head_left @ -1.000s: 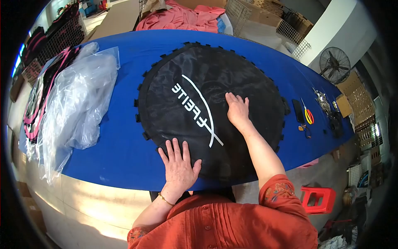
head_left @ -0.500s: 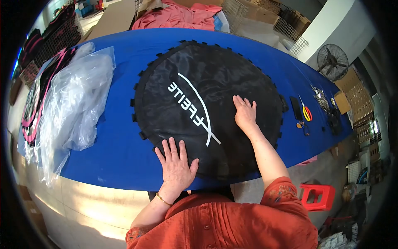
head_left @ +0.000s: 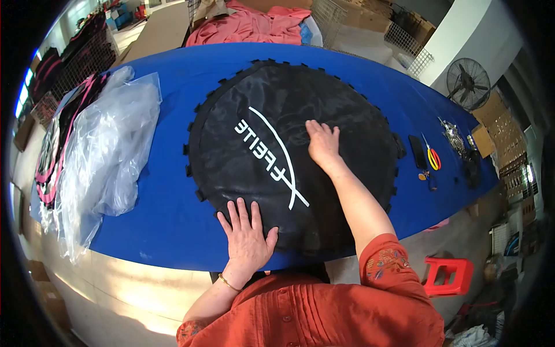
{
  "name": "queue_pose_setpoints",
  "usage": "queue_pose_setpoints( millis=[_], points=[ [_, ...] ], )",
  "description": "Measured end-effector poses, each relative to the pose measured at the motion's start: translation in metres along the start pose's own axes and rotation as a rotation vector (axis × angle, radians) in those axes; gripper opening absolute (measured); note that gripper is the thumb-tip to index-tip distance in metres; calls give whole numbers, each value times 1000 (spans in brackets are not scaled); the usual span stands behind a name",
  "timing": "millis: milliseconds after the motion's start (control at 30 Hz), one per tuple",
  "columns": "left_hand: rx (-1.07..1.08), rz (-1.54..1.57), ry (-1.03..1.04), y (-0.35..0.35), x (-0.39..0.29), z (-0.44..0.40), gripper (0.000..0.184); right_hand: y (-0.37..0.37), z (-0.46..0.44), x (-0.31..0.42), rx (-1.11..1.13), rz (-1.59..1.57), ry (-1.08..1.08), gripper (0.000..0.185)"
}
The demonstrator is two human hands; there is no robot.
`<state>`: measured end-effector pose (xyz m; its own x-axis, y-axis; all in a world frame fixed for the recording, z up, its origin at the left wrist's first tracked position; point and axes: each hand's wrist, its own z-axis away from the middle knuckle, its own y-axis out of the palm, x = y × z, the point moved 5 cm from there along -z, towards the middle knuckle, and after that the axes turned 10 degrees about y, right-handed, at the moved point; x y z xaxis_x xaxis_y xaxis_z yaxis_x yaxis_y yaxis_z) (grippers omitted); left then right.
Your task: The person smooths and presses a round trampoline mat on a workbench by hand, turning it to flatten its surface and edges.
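The round black mat (head_left: pixel 298 159) lies flat beneath both hands (head_left: pixel 247 242) (head_left: pixel 324 144).

Left hand (head_left: pixel 248 240): one. Right hand (head_left: pixel 324 144): one. Sleeves (head_left: pixel 384 263): two. Bracelet (head_left: pixel 230 282): one. Shirt (head_left: pixel 324 315): one. Disc (head_left: pixel 341 185): one. Printed logo (head_left: pixel 281 146): one. Rim tabs (head_left: pixel 186 149): more than ten. Table (head_left: pixel 173 87): one. Phone (head_left: pixel 416 151): one. Hand tool (head_left: pixel 433 159): one. Fan (head_left: pixel 467 84): one. Stool (head_left: pixel 466 276): one. Pillar (head_left: pixel 471 37): one. Pink cloth (head_left: pixel 251 26): one heap. Wire baskets (head_left: pixel 410 53): at least two. Clear plastic (head_left: pixel 110 153): one bunch. Metal pieces (head_left: pixel 454 137): several, too small to count.

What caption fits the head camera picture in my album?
Left hand and right hand on a round, white-lettered black cloth atop a blue table.
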<state>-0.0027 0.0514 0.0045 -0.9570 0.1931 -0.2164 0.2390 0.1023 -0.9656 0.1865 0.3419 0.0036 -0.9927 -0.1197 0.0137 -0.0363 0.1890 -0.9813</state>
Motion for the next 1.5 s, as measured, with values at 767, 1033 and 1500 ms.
queue_pose_setpoints(
  millis=[767, 1033, 1500],
  points=[
    [16, 1, 7, -4, -1, 1, 84, 7, -27, -13, -44, -1, 45, 57],
    [-18, 10, -1, -1, 0, 2, 84, 3, -5, 66, 34, -98, -151, 60],
    [-31, 27, -2, 1, 0, 2, 83, -10, 15, 2, 2, 3, -29, 62]
  ],
)
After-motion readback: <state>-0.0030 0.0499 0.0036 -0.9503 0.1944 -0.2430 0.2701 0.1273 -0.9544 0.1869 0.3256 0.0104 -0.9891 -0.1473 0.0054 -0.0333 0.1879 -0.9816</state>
